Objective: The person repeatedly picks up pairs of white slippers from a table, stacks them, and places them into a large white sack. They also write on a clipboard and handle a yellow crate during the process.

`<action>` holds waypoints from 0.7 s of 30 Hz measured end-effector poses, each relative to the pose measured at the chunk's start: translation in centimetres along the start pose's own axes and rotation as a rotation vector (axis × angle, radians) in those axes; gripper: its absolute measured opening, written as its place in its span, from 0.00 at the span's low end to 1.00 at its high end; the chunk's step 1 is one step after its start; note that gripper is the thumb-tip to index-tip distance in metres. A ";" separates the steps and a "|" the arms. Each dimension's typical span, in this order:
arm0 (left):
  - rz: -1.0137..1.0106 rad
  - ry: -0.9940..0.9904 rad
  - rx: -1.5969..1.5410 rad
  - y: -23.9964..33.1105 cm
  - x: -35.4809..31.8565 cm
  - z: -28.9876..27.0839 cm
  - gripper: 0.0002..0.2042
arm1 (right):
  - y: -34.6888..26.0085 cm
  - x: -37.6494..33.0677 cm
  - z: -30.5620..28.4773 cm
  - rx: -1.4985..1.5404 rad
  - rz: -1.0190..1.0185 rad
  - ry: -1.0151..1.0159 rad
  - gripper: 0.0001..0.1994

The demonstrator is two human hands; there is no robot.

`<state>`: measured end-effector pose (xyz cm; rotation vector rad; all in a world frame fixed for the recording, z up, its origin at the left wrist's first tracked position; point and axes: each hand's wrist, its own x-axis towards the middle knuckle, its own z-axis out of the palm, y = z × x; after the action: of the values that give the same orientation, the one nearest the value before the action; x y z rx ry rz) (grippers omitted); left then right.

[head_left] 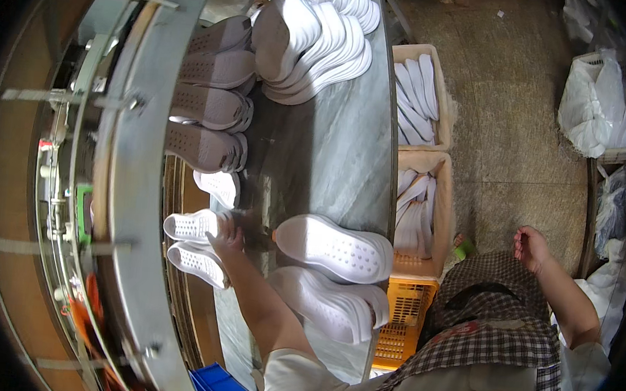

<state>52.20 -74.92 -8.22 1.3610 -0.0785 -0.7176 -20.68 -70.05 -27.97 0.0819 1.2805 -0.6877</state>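
Observation:
My left hand (227,239) reaches across to the conveyor side of the table, its fingers closed on the near end of a white shoe sole (190,226) with rows of holes. A second white sole (199,263) lies right beside it, and another white sole (218,186) sits just beyond. To the right of that hand are a stack of white soles (334,249) and a further stack of white soles (323,303) on the grey tabletop (331,145). Held away by my right side, my right hand (533,248) has loosely curled fingers, with nothing visible in them.
Nested white soles (317,45) and greyish soles (210,106) fill the table's far end. Crates of white strips (419,204) and an orange crate (402,324) stand along its right edge. A metal-framed machine rail (134,181) borders the left. White bags (592,107) are at far right.

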 end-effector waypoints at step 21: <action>-0.210 -0.279 -0.612 -3.3 -35.1 8.5 0.16 | -12.3 -1.7 11.5 -0.674 -0.169 -0.608 0.15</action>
<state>19.33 -64.45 3.06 0.6847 0.0625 -1.0073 -17.45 -84.00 -19.03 -0.7414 0.8717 -0.3465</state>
